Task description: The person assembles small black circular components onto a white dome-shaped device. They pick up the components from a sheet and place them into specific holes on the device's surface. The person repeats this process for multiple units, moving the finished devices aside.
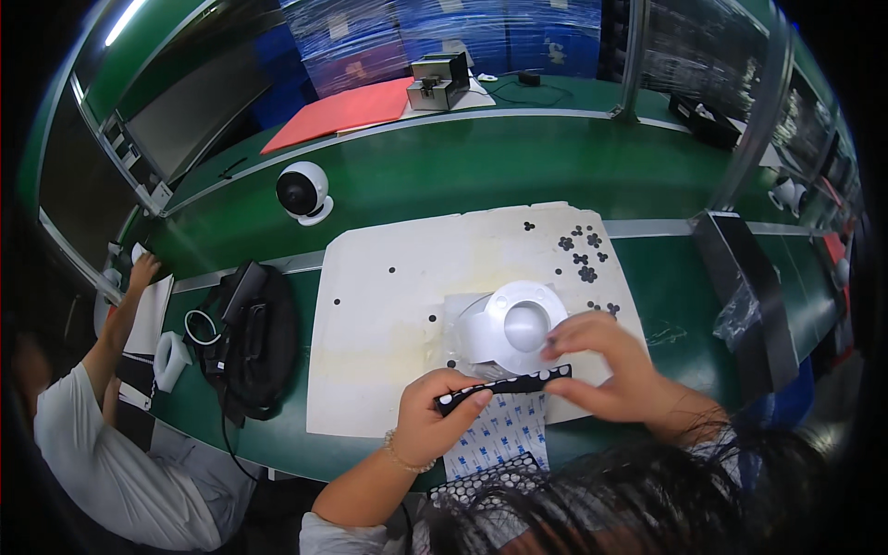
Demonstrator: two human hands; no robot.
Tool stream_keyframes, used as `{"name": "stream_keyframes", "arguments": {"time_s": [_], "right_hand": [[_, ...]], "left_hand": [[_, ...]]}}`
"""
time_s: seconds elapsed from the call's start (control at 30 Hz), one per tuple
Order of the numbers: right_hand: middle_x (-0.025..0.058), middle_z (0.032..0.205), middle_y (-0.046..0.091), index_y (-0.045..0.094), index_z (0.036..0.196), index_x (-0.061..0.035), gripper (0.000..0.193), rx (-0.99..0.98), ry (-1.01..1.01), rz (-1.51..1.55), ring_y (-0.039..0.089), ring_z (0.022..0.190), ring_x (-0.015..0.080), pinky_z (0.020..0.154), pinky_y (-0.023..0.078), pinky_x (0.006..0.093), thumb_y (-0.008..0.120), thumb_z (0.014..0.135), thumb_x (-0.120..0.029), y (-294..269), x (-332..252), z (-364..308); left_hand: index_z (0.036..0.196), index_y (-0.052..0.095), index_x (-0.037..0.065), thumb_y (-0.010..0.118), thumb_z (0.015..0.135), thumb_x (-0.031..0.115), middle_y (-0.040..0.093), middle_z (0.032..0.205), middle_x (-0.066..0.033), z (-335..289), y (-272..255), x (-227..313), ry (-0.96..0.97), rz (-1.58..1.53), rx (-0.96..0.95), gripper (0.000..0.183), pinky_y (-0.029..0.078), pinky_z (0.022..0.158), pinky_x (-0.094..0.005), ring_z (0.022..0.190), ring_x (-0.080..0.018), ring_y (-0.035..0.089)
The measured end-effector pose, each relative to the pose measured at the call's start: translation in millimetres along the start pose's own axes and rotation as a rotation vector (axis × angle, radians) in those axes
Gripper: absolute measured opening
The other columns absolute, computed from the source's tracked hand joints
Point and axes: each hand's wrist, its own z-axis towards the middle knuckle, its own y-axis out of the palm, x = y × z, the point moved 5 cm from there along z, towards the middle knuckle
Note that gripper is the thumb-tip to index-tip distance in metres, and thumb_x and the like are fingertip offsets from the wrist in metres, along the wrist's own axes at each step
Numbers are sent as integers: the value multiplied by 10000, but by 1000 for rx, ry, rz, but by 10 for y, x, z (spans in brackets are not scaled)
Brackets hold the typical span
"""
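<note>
My left hand [433, 414] is closed around one end of a folded black sheet of adhesive pads [513, 384] with white round spots. My right hand [610, 363] is at the sheet's other end, its thumb close to the edge. At the right index fingertip is a small black round pad [549, 351]; how it is held is partly hidden. Just beyond the sheet, a white ring-shaped plastic part [504, 326] with a round recess lies on clear film. Below my hands hangs a strip of white backing paper with blue print [499, 437], and more spotted black sheet [490, 476].
Loose black pads [587, 275] lie scattered on the worn white board [370, 370]. A black bag [259, 342] sits left, a dark metal channel [740, 287] right, and a white-and-black round camera [303, 192] behind. Another person's arm [116, 319] reaches in at far left.
</note>
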Motion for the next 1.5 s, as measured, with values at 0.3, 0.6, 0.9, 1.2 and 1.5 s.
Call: {"name": "stream_keyframes", "arguments": {"time_s": [0.3, 0.6, 0.9, 1.2, 1.5], "right_hand": [[44, 872, 579, 558, 960, -113, 301, -21, -253, -147, 544, 789, 224, 696, 394, 333, 653, 679, -60, 169, -28, -74], [66, 945, 559, 527, 1118, -129, 366, -344, -232, -67, 540, 757, 193, 662, 403, 312, 550, 759, -63, 480, -111, -56], [57, 1028, 509, 525, 1143, -139, 437, -288, -317, -122, 532, 810, 190, 664, 399, 285, 570, 713, -78, 517, -50, -193], [128, 1049, 460, 396, 1169, -72, 456, 78, 27, 96, 508, 807, 164, 692, 430, 265, 472, 754, 104, 113, 289, -98], [117, 1154, 371, 230, 1289, -51, 550, 98, 321, 533, 472, 802, 85, 749, 417, 228, 422, 795, 97, 32, 624, 172]], "left_hand": [[806, 614, -2, 655, 752, 59, 599, 705, -44, -18, 15, 5, -58, 9, -20, 91, 404, 547, -208, 612, -73, 525], [789, 611, 11, 640, 754, 51, 606, 696, -51, -11, 70, 61, -31, 24, -77, 60, 412, 537, -211, 599, -75, 531], [792, 611, 11, 635, 738, 32, 603, 693, -62, -31, 74, -23, -73, 23, -71, 63, 417, 541, -218, 604, -84, 538], [777, 629, 86, 698, 646, 78, 606, 984, -84, 42, 171, 372, 447, 584, 44, 148, 377, 794, -354, 959, -228, 521], [804, 616, 127, 690, 647, 131, 561, 1149, -20, -61, 191, 297, 525, 760, -83, 173, 273, 921, -414, 1105, -212, 455]]}}
